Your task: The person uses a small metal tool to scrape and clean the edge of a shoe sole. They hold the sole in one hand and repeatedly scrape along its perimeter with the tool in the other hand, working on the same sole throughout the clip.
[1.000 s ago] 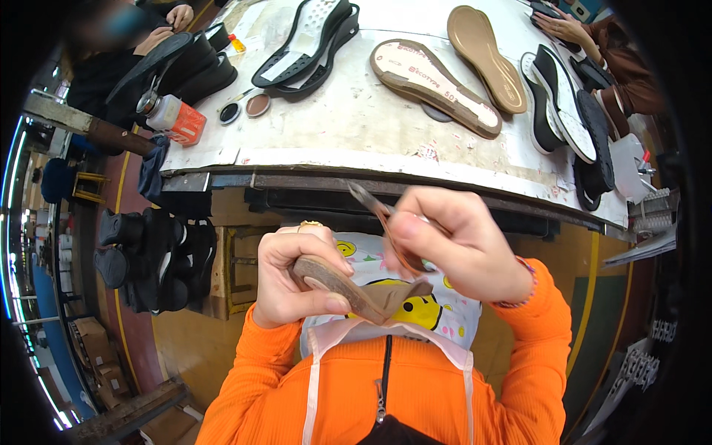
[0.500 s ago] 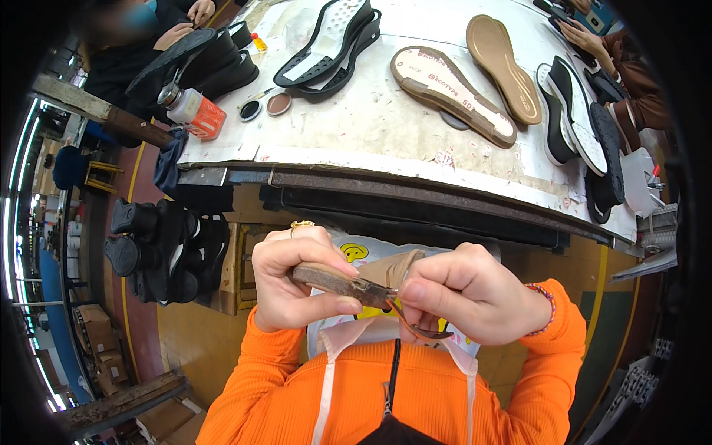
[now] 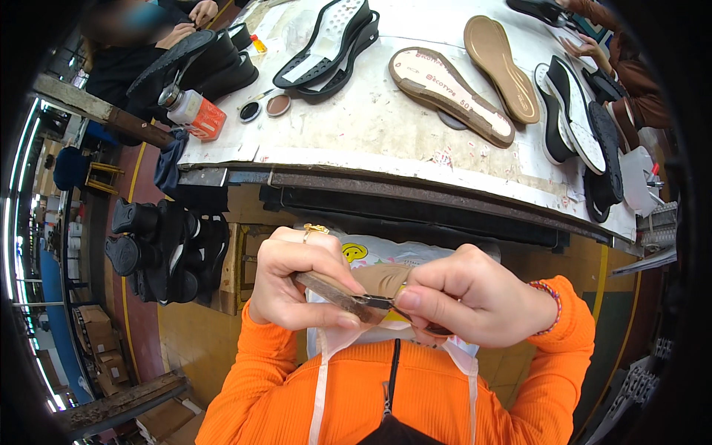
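Observation:
My left hand point(image 3: 300, 285) is closed around a brown insole point(image 3: 386, 278), its thumb and fingers pinching the thick edge. The tan cover of the insole looks wrinkled near its far part. My right hand point(image 3: 471, 297) grips a small pliers-like tool point(image 3: 377, 302) with dark metal jaws. Those jaws touch the insole's edge beside my left fingertips. Most of the tool's handles are hidden in my right palm. Both hands are close together above my lap, over a printed plastic sheet point(image 3: 356, 252).
Across the worktable point(image 3: 334, 141) lie a pair of insoles point(image 3: 500, 70), black-and-white shoe soles point(image 3: 326, 44), an orange-labelled bottle point(image 3: 194, 113) and two small round pots point(image 3: 278, 105). Stacked black soles point(image 3: 159, 248) stand at the left. Other people work at the far left and far right.
The tool's jaws have shifted left along the insole's edge, and my right fingers have closed more on its handles. The insole has tilted slightly. The person at the right has moved their hands.

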